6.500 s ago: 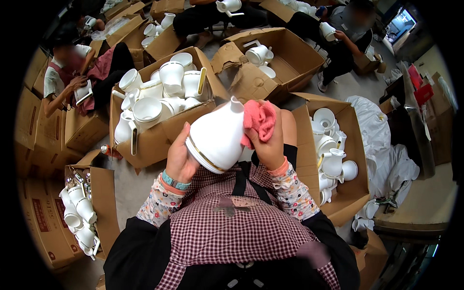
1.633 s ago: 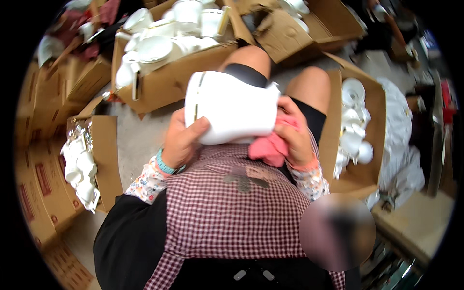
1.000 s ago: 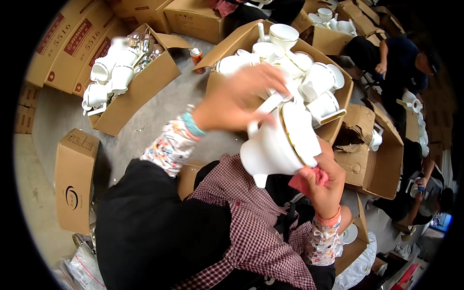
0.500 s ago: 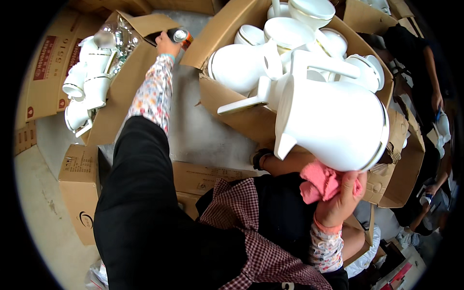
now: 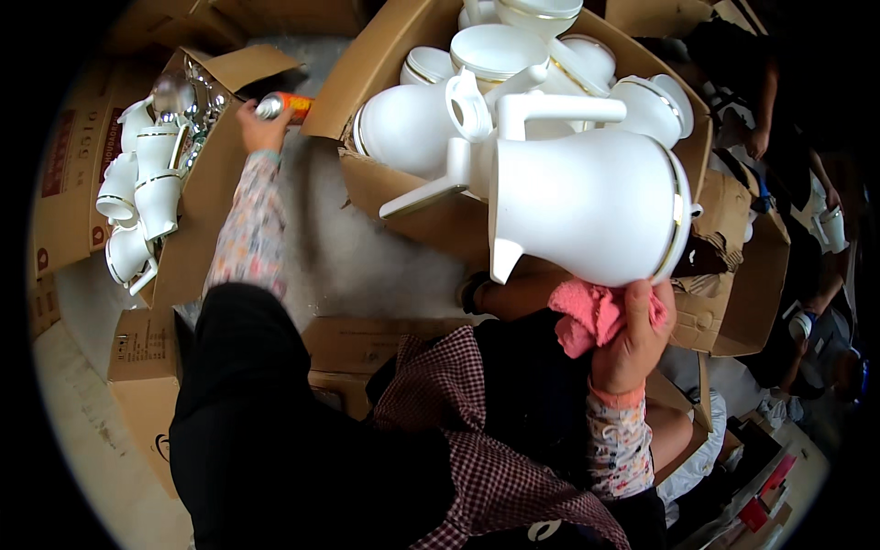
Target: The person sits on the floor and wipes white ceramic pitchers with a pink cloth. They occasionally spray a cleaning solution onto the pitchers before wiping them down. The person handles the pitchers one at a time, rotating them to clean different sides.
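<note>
My right hand (image 5: 632, 344) is closed on a white jug (image 5: 587, 202) with a gold band, gripping it low near the base. A crumpled pink cloth (image 5: 587, 316) is bunched in the same hand, against the jug. The jug lies on its side in the air, handle up, spout pointing down. Stretched out to the far left, my left hand (image 5: 260, 128) is closed on an orange spray can (image 5: 291, 106) with a silver end. The can is tipped nearly level, beside the flap of a box; my fingers on it are partly hidden.
A cardboard box (image 5: 403, 202) full of white jug bodies stands ahead. Another box (image 5: 197, 206) at left has small white jugs (image 5: 158, 174) hanging at its side and shiny glass-like pieces inside. Cartons (image 5: 142, 344) stand at lower left. Other people (image 5: 761, 142) work at the right.
The spray can has tipped from more upright to nearly level and moved left and down with my left hand. The jug now appears slightly further left and higher.
</note>
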`<state>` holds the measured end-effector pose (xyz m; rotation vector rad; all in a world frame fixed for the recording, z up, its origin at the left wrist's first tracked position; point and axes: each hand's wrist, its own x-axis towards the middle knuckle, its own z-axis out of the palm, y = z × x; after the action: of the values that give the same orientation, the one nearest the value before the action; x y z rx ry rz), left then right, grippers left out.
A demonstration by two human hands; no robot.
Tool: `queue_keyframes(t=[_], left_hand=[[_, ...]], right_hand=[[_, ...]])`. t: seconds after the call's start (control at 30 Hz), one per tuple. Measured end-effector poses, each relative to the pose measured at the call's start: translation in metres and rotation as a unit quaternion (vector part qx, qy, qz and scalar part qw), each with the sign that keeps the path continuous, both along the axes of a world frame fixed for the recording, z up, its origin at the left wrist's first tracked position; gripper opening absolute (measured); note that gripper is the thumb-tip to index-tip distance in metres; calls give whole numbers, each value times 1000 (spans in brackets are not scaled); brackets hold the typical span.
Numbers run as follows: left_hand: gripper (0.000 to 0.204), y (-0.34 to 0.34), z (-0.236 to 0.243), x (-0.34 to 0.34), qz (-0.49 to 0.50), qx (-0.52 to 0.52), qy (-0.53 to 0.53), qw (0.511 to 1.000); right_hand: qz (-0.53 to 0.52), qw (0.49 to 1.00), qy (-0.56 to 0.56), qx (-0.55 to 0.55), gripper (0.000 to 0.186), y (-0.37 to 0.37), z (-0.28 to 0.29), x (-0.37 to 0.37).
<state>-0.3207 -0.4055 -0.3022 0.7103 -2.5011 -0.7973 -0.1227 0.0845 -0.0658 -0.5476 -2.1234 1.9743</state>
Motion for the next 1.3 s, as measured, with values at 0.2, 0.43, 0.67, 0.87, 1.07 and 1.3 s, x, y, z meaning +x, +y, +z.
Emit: queue_keyframes(t=[0.2, 0.43, 0.67, 0.87, 1.07, 1.3], left_hand=[[70, 12, 113, 117, -170, 157, 251, 940], [41, 43, 168, 160, -176, 275, 377, 867], [50, 128, 184, 220, -181, 689, 236, 661], [52, 219, 138, 286, -261, 666, 58, 697], [66, 227, 159, 294, -344, 624, 17, 702], [74, 229, 183, 283, -448, 345, 97, 819]], right_hand=[[30, 999, 4, -28, 22, -1, -11, 21], [74, 986, 66, -131, 15, -22, -14, 33], [86, 987, 93, -97, 18, -48, -30, 61], [43, 994, 97, 6, 21, -39, -39, 89], [54, 985, 110, 122, 23, -19, -43, 83], [58, 987, 100, 112, 25, -17, -25, 93]])
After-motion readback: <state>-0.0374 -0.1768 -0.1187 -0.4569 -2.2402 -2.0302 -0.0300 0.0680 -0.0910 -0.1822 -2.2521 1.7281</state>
